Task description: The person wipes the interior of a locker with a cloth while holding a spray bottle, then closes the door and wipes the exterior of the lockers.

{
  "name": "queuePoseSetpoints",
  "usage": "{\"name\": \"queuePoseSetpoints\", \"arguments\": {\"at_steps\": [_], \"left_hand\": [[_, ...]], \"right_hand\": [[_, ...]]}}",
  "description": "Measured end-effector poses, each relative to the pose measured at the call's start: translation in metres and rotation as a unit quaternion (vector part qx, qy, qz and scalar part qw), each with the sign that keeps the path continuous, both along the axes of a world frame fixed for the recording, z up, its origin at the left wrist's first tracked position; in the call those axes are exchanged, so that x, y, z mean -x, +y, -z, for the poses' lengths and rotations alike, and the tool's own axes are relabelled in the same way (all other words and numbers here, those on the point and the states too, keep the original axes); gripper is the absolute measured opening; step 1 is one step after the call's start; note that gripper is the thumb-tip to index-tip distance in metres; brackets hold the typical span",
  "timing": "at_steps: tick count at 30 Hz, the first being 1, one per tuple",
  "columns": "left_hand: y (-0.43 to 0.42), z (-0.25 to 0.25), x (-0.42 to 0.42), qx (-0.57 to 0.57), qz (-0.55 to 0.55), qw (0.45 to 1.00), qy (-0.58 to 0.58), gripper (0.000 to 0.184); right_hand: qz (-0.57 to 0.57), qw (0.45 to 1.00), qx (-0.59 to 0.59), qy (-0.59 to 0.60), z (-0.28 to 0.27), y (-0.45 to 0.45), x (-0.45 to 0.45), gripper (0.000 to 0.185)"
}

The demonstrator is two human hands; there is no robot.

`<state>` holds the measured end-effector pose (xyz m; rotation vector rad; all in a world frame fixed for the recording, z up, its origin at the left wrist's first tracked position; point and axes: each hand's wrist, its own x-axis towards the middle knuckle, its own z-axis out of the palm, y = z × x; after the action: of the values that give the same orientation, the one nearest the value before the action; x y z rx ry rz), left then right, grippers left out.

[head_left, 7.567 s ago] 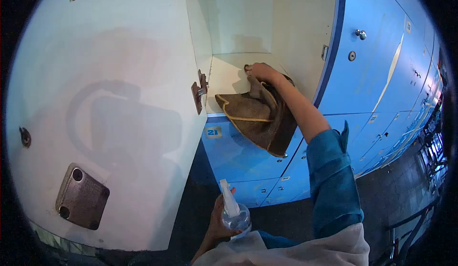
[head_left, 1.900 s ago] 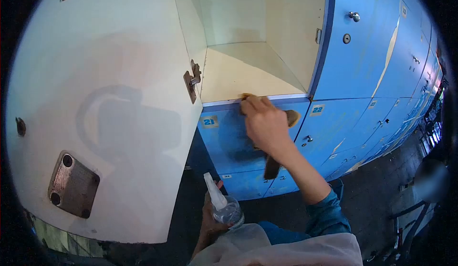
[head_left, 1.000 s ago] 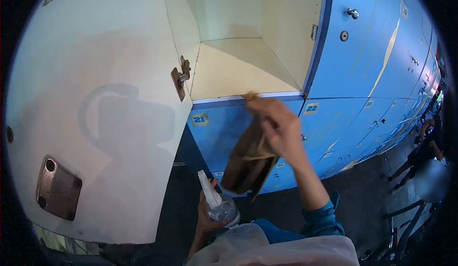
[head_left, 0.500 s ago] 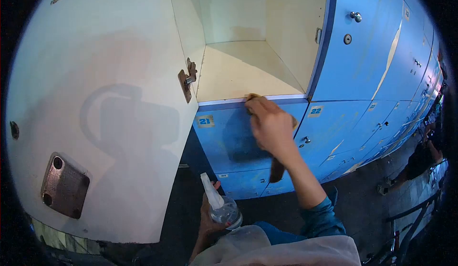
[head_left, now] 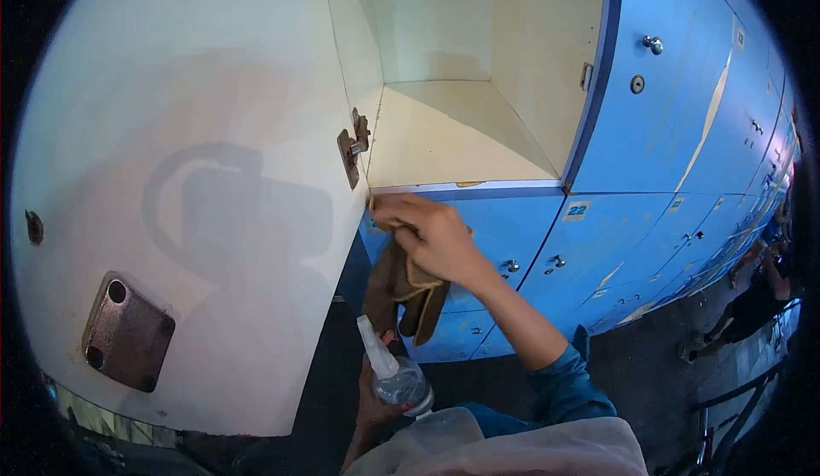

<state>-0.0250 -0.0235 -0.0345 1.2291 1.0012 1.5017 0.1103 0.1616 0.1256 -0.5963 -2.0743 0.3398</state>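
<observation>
My right hand point(head_left: 431, 233) is closed on a brown cloth point(head_left: 397, 280) with yellowish edging, whose folds hang down below the fingers. It presses the cloth near the left end of the front edge point(head_left: 504, 188) of an open locker compartment point(head_left: 457, 139). Lower down, my left hand point(head_left: 371, 399) is wrapped round a clear spray bottle point(head_left: 404, 386) with a white nozzle, which points up and to the left. Part of that hand is hidden behind the bottle and the cloth.
A white locker door point(head_left: 222, 245) stands wide open on the left, with a rusty hinge point(head_left: 353, 147) and a metal lock plate point(head_left: 130, 331). Blue locker doors point(head_left: 649, 134) with knobs run off to the right. Another person point(head_left: 752, 297) is at the far right, beside a dark railing point(head_left: 743, 391).
My right hand has moved left along the compartment's front edge with the cloth, which now hangs more unfolded. My left hand still holds the bottle in much the same place.
</observation>
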Motion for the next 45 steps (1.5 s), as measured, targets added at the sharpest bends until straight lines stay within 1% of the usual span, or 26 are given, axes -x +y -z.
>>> {"name": "queuePoseSetpoints", "arguments": {"at_steps": [2, 3, 5, 6, 8, 9, 11, 12, 13, 14, 15, 17, 20, 22, 24, 25, 26, 27, 28, 30, 31, 34, 38, 41, 43, 45], "left_hand": [[0.001, 0.006, 0.003, 0.002, 0.004, 1.000, 0.005, 0.120], [0.000, 0.027, 0.010, 0.010, 0.006, 0.999, 0.030, 0.120], [0.002, 0.029, 0.012, -0.011, -0.007, 0.997, 0.080, 0.121], [0.005, 0.014, 0.008, -0.039, -0.021, 0.993, 0.106, 0.122], [0.005, 0.011, 0.005, -0.015, -0.019, 0.996, 0.080, 0.125], [0.000, 0.020, 0.007, 0.038, -0.003, 0.999, 0.030, 0.127], [-0.008, 0.058, 0.016, 0.064, -0.031, 0.997, 0.022, 0.131], [-0.008, 0.091, 0.026, 0.038, -0.074, 0.994, 0.066, 0.134], [-0.008, 0.087, 0.025, 0.030, -0.092, 0.993, 0.066, 0.131], [-0.008, 0.082, 0.024, 0.022, -0.110, 0.991, 0.067, 0.128], [-0.010, 0.034, 0.010, 0.032, -0.104, 0.994, 0.022, 0.119], [-0.012, 0.016, 0.007, 0.031, -0.099, 0.995, -0.005, 0.109], [-0.018, 0.046, 0.032, -0.008, -0.097, 0.995, 0.034, 0.116], [-0.022, 0.053, 0.042, -0.043, -0.085, 0.995, 0.033, 0.136], [-0.035, 0.067, 0.049, -0.046, -0.162, 0.985, 0.035, 0.114], [-0.041, 0.092, 0.055, -0.057, -0.181, 0.982, 0.025, 0.123], [-0.047, 0.071, 0.053, -0.014, -0.197, 0.980, 0.026, 0.128], [-0.053, 0.050, 0.051, 0.029, -0.211, 0.977, 0.025, 0.133], [-0.056, 0.052, 0.056, 0.029, -0.218, 0.975, 0.030, 0.133], [-0.065, 0.060, 0.068, 0.030, -0.231, 0.972, 0.041, 0.134], [-0.071, 0.019, 0.040, 0.097, -0.274, 0.956, -0.034, 0.135], [-0.084, 0.038, 0.052, 0.082, -0.329, 0.941, -0.010, 0.130], [-0.099, 0.076, 0.072, 0.042, -0.373, 0.927, 0.007, 0.122], [-0.101, 0.076, 0.071, 0.040, -0.381, 0.924, 0.009, 0.117], [-0.112, 0.078, 0.080, 0.080, -0.368, 0.926, -0.028, 0.121], [-0.110, 0.082, 0.086, 0.057, -0.380, 0.923, -0.006, 0.120]], "right_hand": [[-0.123, 0.983, 0.135, -0.019, -0.003, -0.003, -0.022, 0.034], [-0.086, 0.991, 0.106, -0.011, -0.003, -0.009, -0.032, 0.034], [-0.014, 0.999, 0.046, 0.004, -0.001, -0.024, -0.051, 0.035], [0.027, 0.998, 0.043, 0.032, -0.001, -0.027, -0.064, 0.033], [0.132, 0.988, -0.012, 0.075, -0.001, -0.026, -0.086, 0.033], [0.194, 0.975, -0.062, 0.089, -0.001, -0.025, -0.096, 0.034], [0.281, 0.948, -0.128, 0.082, 0.005, -0.022, -0.103, 0.036], [0.306, 0.939, -0.144, 0.062, 0.017, -0.016, -0.103, 0.037], [0.332, 0.929, -0.160, 0.043, 0.027, -0.012, -0.103, 0.038], [0.331, 0.926, -0.173, 0.051, 0.034, -0.010, -0.103, 0.039], [0.329, 0.924, -0.187, 0.059, 0.040, -0.009, -0.104, 0.039], [0.294, 0.937, -0.182, 0.055, 0.046, -0.013, -0.107, 0.037], [0.195, 0.976, -0.095, 0.023, 0.060, -0.023, -0.110, 0.031], [0.122, 0.993, 0.000, 0.001, 0.081, -0.030, -0.100, 0.027], [0.090, 0.995, 0.030, 0.005, 0.083, -0.049, -0.078, 0.021], [0.088, 0.995, 0.051, -0.009, 0.075, -0.061, -0.065, 0.025], [0.087, 0.993, 0.074, -0.022, 0.067, -0.074, -0.050, 0.030], [0.096, 0.994, 0.033, -0.032, 0.062, -0.085, -0.037, 0.040], [0.105, 0.994, -0.009, -0.042, 0.058, -0.091, -0.024, 0.050], [0.056, 0.991, -0.120, 0.037, 0.054, -0.093, 0.004, 0.060], [0.030, 0.981, -0.174, 0.075, 0.053, -0.095, 0.017, 0.064], [0.010, 0.956, -0.238, 0.171, 0.041, -0.090, 0.053, 0.067], [0.027, 0.946, -0.245, 0.211, 0.045, -0.076, 0.081, 0.074], [0.051, 0.945, -0.241, 0.214, 0.041, -0.074, 0.079, 0.077], [0.071, 0.948, -0.243, 0.194, 0.038, -0.069, 0.074, 0.077], [0.084, 0.942, -0.267, 0.185, 0.034, -0.069, 0.071, 0.077]]}}
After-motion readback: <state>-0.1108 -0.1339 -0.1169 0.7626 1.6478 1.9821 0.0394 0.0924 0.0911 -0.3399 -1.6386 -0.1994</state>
